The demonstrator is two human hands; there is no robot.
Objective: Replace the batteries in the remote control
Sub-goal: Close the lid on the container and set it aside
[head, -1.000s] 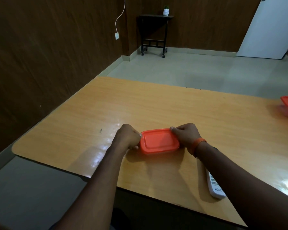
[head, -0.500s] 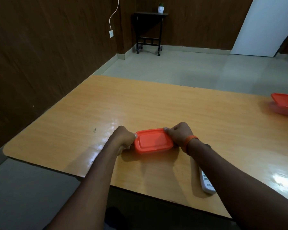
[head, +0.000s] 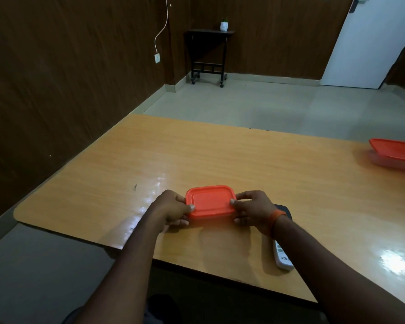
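A small box with an orange lid [head: 210, 201] sits on the wooden table [head: 131, 160] in front of me. My left hand [head: 173, 209] grips its left end, thumb on the lid's edge. My right hand [head: 253, 210] grips its right end the same way. The box's contents are hidden under the lid. A white remote control [head: 283, 256] lies on the table near the front edge, mostly covered by my right forearm. Only its lower end with some lettering shows. A dark object [head: 285, 210] peeks out behind my right wrist.
A second, larger container with an orange lid [head: 394, 153] stands at the table's right edge. The table's front edge runs close below my hands. A dark side table [head: 208, 54] with a small potted plant stands by the far wall, beside a white door [head: 365, 43].
My hands shifted their hold on the box: fingers now curl round its ends with thumbs on the lid's edge. The camera view tilted up a little.
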